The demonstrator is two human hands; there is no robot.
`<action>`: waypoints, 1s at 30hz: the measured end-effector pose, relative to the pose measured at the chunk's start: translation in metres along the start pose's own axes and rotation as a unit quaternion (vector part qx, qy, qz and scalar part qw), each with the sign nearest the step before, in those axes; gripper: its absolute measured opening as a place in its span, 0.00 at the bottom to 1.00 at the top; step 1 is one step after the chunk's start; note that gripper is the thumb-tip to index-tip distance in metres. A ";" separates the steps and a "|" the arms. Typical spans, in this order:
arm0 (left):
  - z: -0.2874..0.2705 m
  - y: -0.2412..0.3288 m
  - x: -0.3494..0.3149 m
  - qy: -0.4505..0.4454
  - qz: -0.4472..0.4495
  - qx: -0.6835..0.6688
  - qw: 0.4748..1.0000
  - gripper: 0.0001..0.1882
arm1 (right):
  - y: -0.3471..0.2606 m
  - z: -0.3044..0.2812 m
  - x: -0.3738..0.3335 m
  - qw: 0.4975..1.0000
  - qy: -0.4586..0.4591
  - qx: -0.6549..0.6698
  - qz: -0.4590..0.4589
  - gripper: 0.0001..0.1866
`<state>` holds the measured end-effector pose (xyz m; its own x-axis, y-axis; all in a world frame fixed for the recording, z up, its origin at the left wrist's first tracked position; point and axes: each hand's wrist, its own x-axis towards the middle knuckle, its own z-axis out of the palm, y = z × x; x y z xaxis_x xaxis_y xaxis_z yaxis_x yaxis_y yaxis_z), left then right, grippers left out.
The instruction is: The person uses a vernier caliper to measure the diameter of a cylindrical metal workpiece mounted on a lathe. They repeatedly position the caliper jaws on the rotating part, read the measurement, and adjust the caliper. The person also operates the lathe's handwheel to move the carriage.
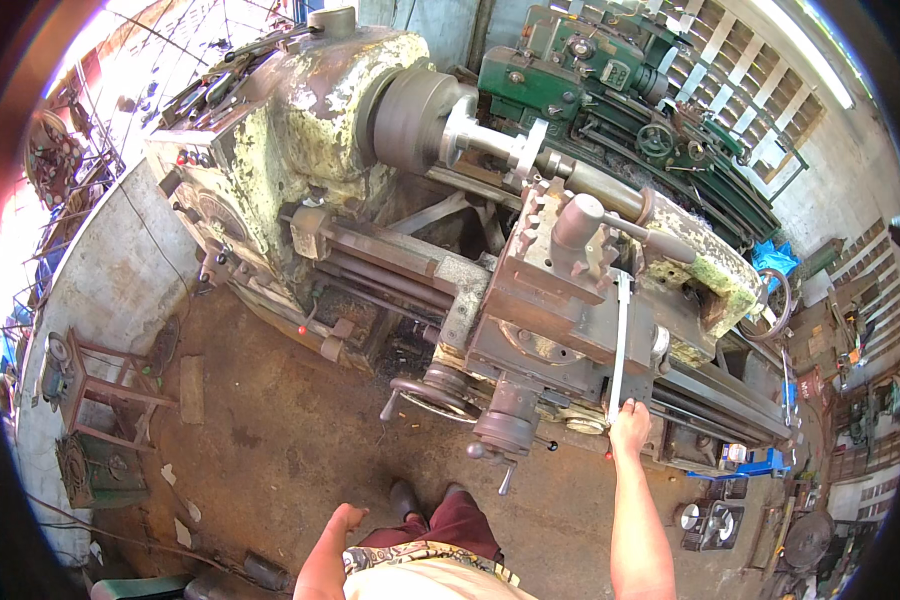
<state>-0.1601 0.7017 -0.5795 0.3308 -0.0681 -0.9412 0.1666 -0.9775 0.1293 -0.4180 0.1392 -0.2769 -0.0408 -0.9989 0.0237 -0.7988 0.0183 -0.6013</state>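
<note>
My right hand is closed round the lower end of a long, pale metal bar. The bar slants up the front of a large worn lathe, its narrow head beside the tool post. A thick handle with a rounded hub tops the tool post. Further left, a shiny stepped metal workpiece runs from the chuck toward the tailstock. Beside my waist hangs my left hand, away from the machine; its fingers are mostly hidden, and nothing shows in it.
A handwheel and a crank handle jut from the carriage toward me. Behind stands a green lathe. A rusty frame stand is against the left wall, and a blue metal piece lies at the right.
</note>
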 end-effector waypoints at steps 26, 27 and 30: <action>-0.002 0.008 -0.019 -0.132 -0.136 0.001 0.982 0.31 | -0.020 -0.012 -0.012 1.000 -0.013 0.024 0.016 0.19; -0.001 0.008 -0.018 -0.136 -0.142 0.021 0.980 0.32 | -0.019 -0.012 -0.012 1.000 -0.012 0.019 0.008 0.19; 0.000 0.006 -0.015 -0.128 -0.150 0.030 0.980 0.33 | -0.017 -0.011 -0.011 1.000 -0.008 0.013 0.002 0.20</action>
<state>-0.1645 0.6964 -0.5642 0.0294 0.1843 -0.9824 0.1635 -0.9705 -0.1772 -0.4108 0.1505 -0.2580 -0.0341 -0.9994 0.0090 -0.7834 0.0211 -0.6212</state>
